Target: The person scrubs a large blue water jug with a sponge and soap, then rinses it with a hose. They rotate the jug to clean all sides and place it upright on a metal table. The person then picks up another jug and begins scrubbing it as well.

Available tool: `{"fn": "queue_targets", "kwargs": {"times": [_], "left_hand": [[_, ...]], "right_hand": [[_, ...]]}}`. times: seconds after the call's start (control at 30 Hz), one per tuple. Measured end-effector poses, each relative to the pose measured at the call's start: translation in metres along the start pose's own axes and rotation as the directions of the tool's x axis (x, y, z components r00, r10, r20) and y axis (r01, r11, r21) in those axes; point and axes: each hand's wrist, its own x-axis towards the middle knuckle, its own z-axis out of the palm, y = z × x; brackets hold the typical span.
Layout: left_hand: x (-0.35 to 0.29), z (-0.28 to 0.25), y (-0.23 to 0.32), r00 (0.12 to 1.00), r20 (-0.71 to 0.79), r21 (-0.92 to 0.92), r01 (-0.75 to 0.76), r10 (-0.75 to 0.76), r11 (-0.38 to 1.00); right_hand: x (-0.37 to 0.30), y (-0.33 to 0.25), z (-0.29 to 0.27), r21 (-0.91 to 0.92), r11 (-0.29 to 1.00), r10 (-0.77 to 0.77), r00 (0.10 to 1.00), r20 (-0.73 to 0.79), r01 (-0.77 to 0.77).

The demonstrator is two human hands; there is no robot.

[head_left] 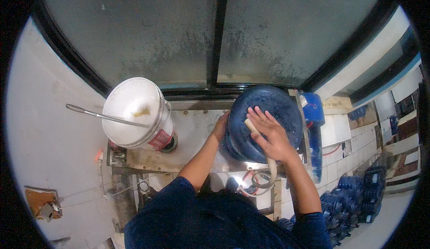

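Your right hand (268, 134) rests spread on the large blue plastic water jug (264, 121), right of centre in the frame on the steel tabletop (197, 128), pinning a pale flexible hose (264, 155) at its top. Your left hand (221, 125) cups the jug's left side, fingers hidden. This looks like rinsing or filling; next, keep the hose seated. The white plastic bucket (134, 112) stands well left.

I have one view only: my head camera looks steeply down from close above, facing a frosted window (215, 29) across the frame's top, fisheye-bent, metal counter (197, 128) at centre.
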Motion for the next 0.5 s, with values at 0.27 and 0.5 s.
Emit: {"fn": "queue_targets", "kwargs": {"times": [0.27, 0.5], "left_hand": [[-0.018, -0.003, -0.088, 0.899, -0.135, -0.009, -0.422, 0.417, 0.907], [0.006, 0.01, 0.014, 0.971, 0.087, -0.282, 0.24, -0.225, 0.929]], "right_hand": [[0.002, 0.0, -0.009, 0.013, 1.0, -0.012, 0.999, 0.049, 0.011], [-0.004, 0.005, -0.007, 0.03, 1.0, -0.008, 0.999, 0.041, 0.007]]}}
